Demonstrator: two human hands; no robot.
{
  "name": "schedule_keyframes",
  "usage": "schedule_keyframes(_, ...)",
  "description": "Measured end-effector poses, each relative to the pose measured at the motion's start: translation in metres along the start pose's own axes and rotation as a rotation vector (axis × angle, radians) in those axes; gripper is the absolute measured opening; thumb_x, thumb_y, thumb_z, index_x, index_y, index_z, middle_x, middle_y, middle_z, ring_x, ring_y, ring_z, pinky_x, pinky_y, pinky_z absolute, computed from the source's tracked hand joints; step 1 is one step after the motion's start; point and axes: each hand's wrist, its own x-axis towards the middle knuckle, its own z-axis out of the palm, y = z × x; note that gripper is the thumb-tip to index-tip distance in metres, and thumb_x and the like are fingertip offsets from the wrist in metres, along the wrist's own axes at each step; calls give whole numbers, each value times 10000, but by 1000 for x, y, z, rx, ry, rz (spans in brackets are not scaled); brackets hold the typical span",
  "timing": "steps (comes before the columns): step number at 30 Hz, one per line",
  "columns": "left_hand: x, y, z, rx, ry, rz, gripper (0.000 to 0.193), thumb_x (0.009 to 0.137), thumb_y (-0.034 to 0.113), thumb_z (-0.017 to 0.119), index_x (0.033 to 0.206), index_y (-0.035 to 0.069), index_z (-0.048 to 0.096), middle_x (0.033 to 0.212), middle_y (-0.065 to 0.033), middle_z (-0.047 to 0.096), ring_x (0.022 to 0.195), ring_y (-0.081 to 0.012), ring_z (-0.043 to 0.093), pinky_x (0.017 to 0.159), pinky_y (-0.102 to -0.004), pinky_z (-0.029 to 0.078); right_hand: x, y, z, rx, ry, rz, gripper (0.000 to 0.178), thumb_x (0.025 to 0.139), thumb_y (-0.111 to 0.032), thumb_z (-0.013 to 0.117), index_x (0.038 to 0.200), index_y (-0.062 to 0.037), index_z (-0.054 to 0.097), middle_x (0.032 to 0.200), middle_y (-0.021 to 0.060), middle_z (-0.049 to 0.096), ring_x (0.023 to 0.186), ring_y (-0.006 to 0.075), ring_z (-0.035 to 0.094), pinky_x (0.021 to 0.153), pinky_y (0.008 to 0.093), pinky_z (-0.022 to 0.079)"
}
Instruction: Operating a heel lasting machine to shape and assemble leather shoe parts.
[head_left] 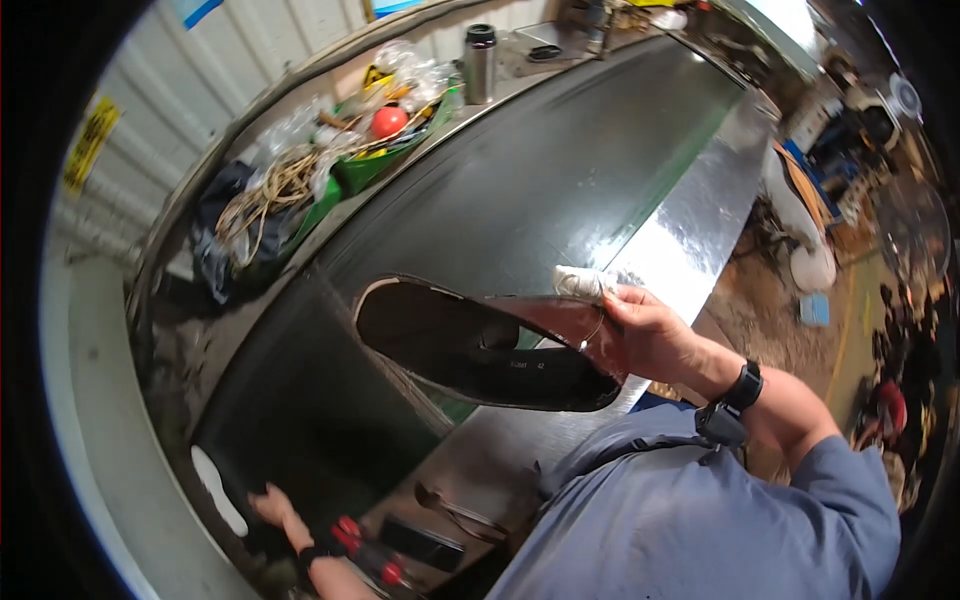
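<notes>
A dark, shoe-shaped piece with a pale rim at its rounded end and a reddish-brown part at the other fills the middle. Closed at its reddish-brown end, my right hand holds it, along with a wad of white cloth or tissue at the thumb. Some of those fingers are hidden behind the piece. At the lower left, my left hand is low over the dark table, slightly blurred, its visible fingers apart and nothing seen in them. Just left of it lies a white insole-shaped piece.
A dark sheet covers much of the metal-edged table. Near my left forearm lie a red-and-black object, a phone-like black slab and glasses-like frames. Along the wall stand a steel flask and a cluttered green bag.
</notes>
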Motion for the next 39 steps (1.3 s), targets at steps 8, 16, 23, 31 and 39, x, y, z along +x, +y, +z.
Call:
schedule_keyframes(8, 82, -127, 26, 302, 254, -134, 576, 833, 539, 769, 1131, 47, 731, 934, -187, 717, 933, -365, 681, 795, -533, 537, 26, 11, 46, -195, 163, -185, 516, 1043, -265, 639, 1460, 14, 516, 1381, 135, 636, 1268, 214, 612, 1099, 402, 476)
schedule_keyframes(16, 119, -140, 56, 19, 385, -66, 1040, 708, 557, 897, 1399, -111, 499, 1324, -384, 571, 1319, -525, 481, 1104, -601, 405, 37, 7, 59, -283, 224, -211, 530, 1020, -275, 670, 1452, 2, 538, 1371, 131, 650, 1259, 216, 620, 1099, 402, 470)
schedule_keyframes(23, 129, -144, 48, 278, 256, -139, 1061, 676, 709, 829, 1353, -69, 580, 1330, -331, 602, 1295, -491, 507, 1076, -612, 416, 38, 8, 52, -280, 245, -232, 479, 1057, -253, 608, 1448, 14, 537, 1372, 135, 651, 1253, 218, 628, 1089, 403, 484)
schedule_keyframes(31, 116, -139, 31, 262, 26, -163, 904, 763, 616, 831, 1320, -63, 612, 1295, -278, 651, 1176, -456, 596, 1036, -564, 466, 41, 7, 53, -241, 121, -249, 503, 1075, -278, 574, 1476, 17, 504, 1406, 136, 625, 1270, 219, 612, 1097, 417, 481)
schedule_keyframes(39, 68, -68, 28, -205, -105, -255, 671, 738, 274, 867, 1294, -25, 637, 1179, -273, 713, 1036, -383, 719, 947, -499, 557, 13, -4, 51, -270, 117, -324, 536, 1057, -296, 605, 1476, 19, 496, 1410, 141, 619, 1269, 227, 606, 1116, 422, 461)
